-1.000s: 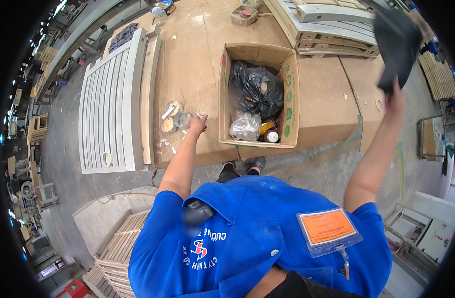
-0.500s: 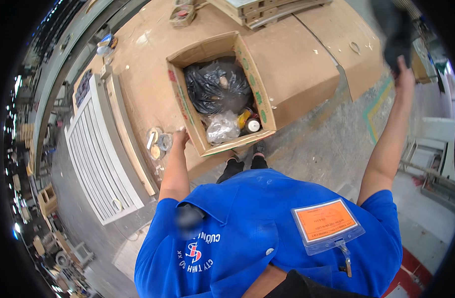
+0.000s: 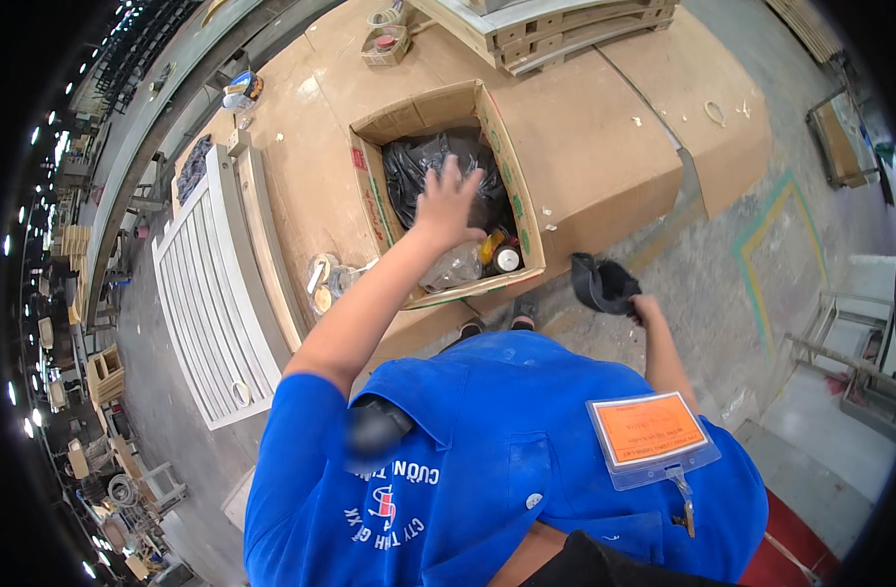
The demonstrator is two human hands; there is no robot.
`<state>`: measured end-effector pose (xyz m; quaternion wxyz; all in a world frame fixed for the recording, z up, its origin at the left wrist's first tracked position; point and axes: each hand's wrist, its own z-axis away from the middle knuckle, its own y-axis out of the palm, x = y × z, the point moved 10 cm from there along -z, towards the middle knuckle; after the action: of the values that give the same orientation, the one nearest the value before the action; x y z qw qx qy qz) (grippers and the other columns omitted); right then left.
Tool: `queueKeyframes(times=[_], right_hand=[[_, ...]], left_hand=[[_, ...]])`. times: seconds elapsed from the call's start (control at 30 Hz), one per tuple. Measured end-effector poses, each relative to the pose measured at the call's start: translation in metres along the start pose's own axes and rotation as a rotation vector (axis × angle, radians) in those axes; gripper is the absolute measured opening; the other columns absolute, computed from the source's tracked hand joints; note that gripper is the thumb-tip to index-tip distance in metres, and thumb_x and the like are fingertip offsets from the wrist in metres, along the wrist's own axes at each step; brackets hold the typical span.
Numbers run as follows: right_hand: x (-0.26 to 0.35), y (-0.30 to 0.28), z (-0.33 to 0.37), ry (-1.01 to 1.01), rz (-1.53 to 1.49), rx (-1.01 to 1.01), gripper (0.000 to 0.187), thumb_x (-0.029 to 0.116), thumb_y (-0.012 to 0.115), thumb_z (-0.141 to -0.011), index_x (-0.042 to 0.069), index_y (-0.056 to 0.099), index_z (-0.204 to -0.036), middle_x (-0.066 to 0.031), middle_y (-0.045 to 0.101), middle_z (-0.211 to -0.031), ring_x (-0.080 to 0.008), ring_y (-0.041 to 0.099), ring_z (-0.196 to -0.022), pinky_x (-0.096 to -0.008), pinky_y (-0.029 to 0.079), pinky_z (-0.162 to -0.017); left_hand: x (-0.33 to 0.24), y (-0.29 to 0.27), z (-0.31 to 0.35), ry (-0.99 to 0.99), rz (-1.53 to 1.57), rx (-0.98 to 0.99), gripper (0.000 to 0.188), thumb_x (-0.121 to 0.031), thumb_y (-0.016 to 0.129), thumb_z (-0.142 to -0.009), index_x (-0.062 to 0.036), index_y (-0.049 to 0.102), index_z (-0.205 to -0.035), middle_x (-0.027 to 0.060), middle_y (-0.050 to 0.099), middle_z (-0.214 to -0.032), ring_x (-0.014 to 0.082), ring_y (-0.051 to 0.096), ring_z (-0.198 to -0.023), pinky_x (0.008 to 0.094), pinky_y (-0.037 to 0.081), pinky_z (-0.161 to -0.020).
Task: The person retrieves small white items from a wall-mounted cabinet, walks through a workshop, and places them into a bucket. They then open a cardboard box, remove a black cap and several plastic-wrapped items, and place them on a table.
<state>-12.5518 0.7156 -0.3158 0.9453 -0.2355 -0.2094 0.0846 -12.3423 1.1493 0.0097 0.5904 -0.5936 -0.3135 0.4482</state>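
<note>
Right grip (image 3: 649, 310) holds black pouch-like item (image 3: 593, 286) by its edge, beside carton (image 3: 504, 171); slight hold could drop it. Left grip (image 3: 448, 209) spread wide over black bag (image 3: 406, 174), contact unclear; careless closing could tear it.

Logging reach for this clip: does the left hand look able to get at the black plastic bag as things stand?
Likely yes: the left hand is spread over the black plastic bag, and the cardboard box around it is open-topped, with no flap across. Contact is unclear.
</note>
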Motion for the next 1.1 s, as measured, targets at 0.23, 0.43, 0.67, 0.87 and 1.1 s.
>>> queueKeyframes(times=[0.23, 0.43, 0.67, 0.87, 1.1], right_hand=[[0.205, -0.101, 0.086, -0.509, -0.122, -0.209, 0.035, 0.028, 0.058, -0.076, -0.004, 0.057, -0.062, -0.0096, 0.052, -0.047, -0.0192, 0.051, -0.037, -0.0308, 0.038, -0.036], [0.297, -0.063, 0.076, -0.595, -0.543, 0.002, 0.036, 0.033, 0.059, -0.082, -0.002, 0.054, -0.083, -0.0098, 0.057, -0.066, -0.0168, 0.052, -0.046, -0.0272, 0.041, -0.04], [0.405, -0.011, 0.147, -1.14, -0.088, -0.445, 0.057, 0.034, 0.063, -0.077, 0.001, 0.045, -0.12, -0.0201, 0.056, -0.101, -0.0316, 0.055, -0.096, -0.0393, 0.043, -0.085], [0.457, 0.127, 0.342, -1.597, 0.689, -0.172, 0.071, 0.027, 0.072, -0.068, 0.006, 0.04, -0.127, -0.0172, 0.047, -0.119, -0.0343, 0.049, -0.106, -0.0368, 0.038, -0.094], [0.503, 0.231, 0.279, -1.42, 0.109, 0.51, 0.075, 0.006, 0.067, -0.065, 0.009, 0.035, -0.132, -0.0201, 0.043, -0.127, -0.0276, 0.045, -0.116, -0.0345, 0.04, -0.093]], left_hand=[[0.046, 0.032, -0.056, 0.053, 0.011, -0.328, 0.021, -0.007, 0.051, -0.074, -0.0065, 0.055, -0.094, 0.0176, 0.051, -0.11, 0.0432, 0.046, -0.106, 0.045, 0.044, -0.087], [0.169, 0.045, -0.057, -0.518, 1.646, -0.635, 0.009, -0.005, 0.047, -0.084, -0.0019, 0.054, -0.088, 0.0096, 0.06, -0.084, 0.0217, 0.056, -0.077, 0.0299, 0.044, -0.071], [0.212, 0.1, -0.055, -0.86, 2.091, -0.774, 0.028, -0.006, 0.036, -0.083, 0.0002, 0.053, -0.104, 0.0147, 0.058, -0.098, 0.027, 0.058, -0.085, 0.0404, 0.049, -0.074], [0.223, 0.115, -0.057, -1.005, 1.54, -0.522, 0.035, -0.008, 0.039, -0.082, 0.0037, 0.048, -0.114, 0.0179, 0.054, -0.111, 0.0285, 0.05, -0.101, 0.0393, 0.04, -0.086], [0.164, 0.054, -0.038, -0.692, 0.638, -0.133, 0.093, -0.062, 0.058, -0.07, -0.0079, 0.025, -0.138, 0.0295, 0.027, -0.135, 0.0356, 0.029, -0.127, 0.0397, 0.025, -0.103]])
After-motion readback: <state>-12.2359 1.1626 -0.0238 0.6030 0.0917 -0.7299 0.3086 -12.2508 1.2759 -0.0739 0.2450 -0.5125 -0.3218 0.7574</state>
